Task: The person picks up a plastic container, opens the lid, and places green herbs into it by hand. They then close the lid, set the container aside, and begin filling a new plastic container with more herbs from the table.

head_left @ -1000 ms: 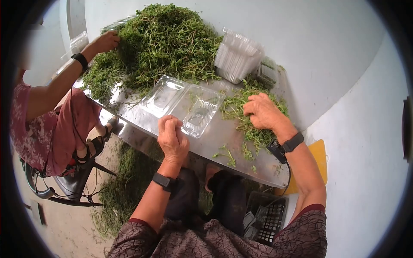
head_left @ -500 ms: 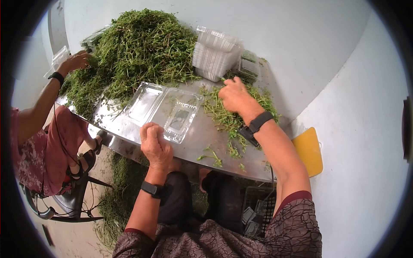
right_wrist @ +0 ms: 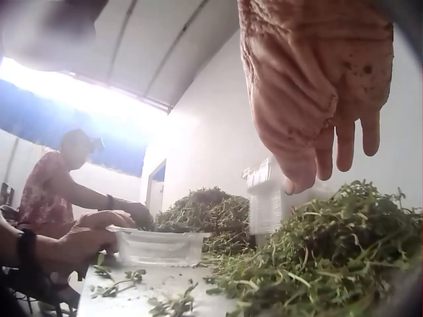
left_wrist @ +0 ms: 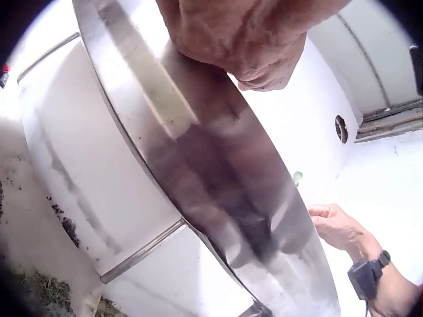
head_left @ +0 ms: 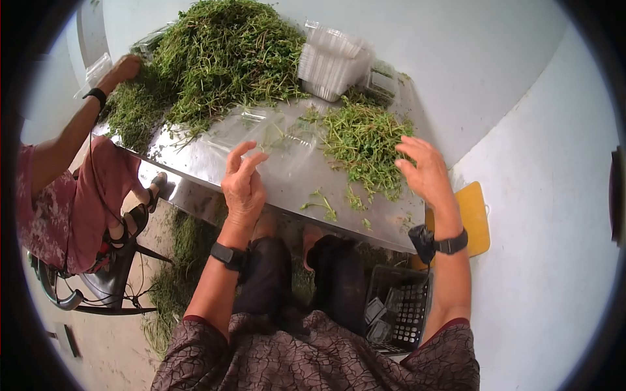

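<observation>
An unfolded clear plastic clamshell box lies near the metal table's front edge, blurred in the head view. My left hand is at its near edge. In the right wrist view, the fingers of that hand grip the end of the clear box. My right hand hovers with spread fingers at the right side of a small heap of green leafy stems, holding nothing. From the right wrist, its fingers hang down above the heap.
A large mound of greens stands at the back left, where another person's hand works. Stacked clear boxes and a filled box stand behind. A yellow board leans at right; a black crate sits below.
My right hand has come off the small heap to its right side, its fingers spreading. The clamshell box has shifted and blurred while my left hand's fingers have extended somewhat.
</observation>
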The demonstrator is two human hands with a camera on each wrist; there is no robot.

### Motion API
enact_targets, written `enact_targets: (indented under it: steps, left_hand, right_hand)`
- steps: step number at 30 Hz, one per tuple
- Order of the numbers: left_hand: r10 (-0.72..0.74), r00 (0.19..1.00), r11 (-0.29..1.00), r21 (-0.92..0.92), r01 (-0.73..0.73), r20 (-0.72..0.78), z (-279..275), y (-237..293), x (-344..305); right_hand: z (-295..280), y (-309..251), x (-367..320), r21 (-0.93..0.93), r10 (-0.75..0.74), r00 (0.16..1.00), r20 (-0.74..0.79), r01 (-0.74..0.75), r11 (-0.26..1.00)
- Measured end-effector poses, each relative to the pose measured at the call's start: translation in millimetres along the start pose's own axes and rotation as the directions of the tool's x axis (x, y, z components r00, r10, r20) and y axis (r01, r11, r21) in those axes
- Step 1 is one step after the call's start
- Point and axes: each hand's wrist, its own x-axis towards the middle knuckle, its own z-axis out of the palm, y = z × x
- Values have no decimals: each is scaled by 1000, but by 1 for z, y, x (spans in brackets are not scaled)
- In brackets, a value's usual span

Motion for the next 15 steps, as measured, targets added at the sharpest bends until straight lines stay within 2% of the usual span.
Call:
enact_targets:
  steps: [4,6,8,10,13,15]
  left_hand:
    - [-4,1000,1000,14,4,-6,-1,14,2]
    - [-136,990,989,-65,134,-30,-1,15,1]
    - [-160,987,983,-92,157,-32,0,17,3]
    - [-192,981,976,-115,186,-36,0,17,2]
    - [-16,1000,996,-86,17,20,4,17,6]
    - [7,999,996,-87,-3,45,7,18,8]
  right_hand:
    - [11,3,-46,49,74,997,-26,-73,996]
    - [17,5,-63,95,130,991,-30,-127,987]
    - [21,1,-73,111,142,990,-19,-139,984]
    - [26,-2,-79,187,242,970,-6,-237,953]
    - [41,2,-85,260,273,961,-33,-256,931]
    - [48,2,-87,236,270,960,-79,-245,940]
